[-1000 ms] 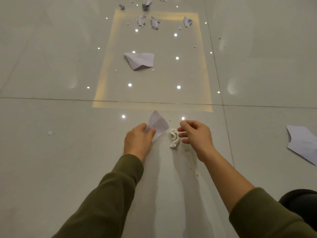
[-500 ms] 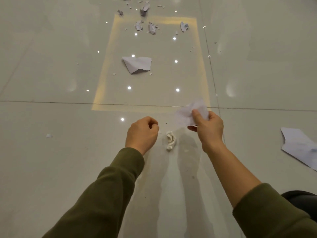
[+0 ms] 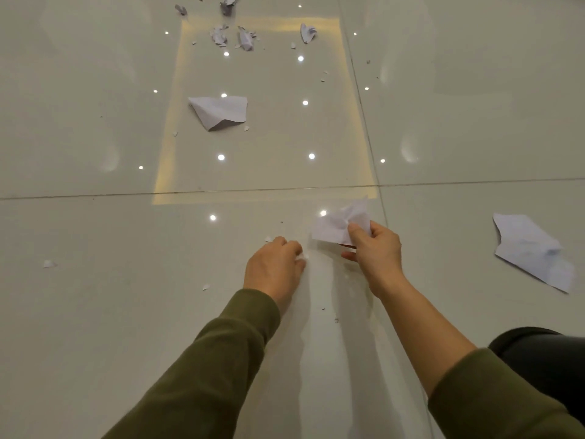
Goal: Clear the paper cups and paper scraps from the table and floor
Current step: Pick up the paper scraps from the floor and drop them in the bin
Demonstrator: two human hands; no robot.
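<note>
My right hand (image 3: 375,248) pinches a creased white paper scrap (image 3: 338,224) between thumb and fingers, just above the glossy floor. My left hand (image 3: 274,267) is down at the floor with its fingers curled round a small crumpled white wad (image 3: 302,256), of which only a bit shows at the fingertips. A folded white sheet (image 3: 220,111) lies farther ahead. Another large torn sheet (image 3: 531,250) lies to the right. Several crumpled scraps (image 3: 245,38) are scattered at the far end.
Tiny paper bits (image 3: 48,264) dot the tiles to the left and near my left wrist (image 3: 205,286). A dark rounded object (image 3: 544,353) sits at the lower right beside my right sleeve. Ceiling lights reflect in the floor tiles (image 3: 95,312).
My left hand moved right and closed round the crumpled wad that lay between the hands. My right hand kept hold of the scrap it had taken over from the left hand.
</note>
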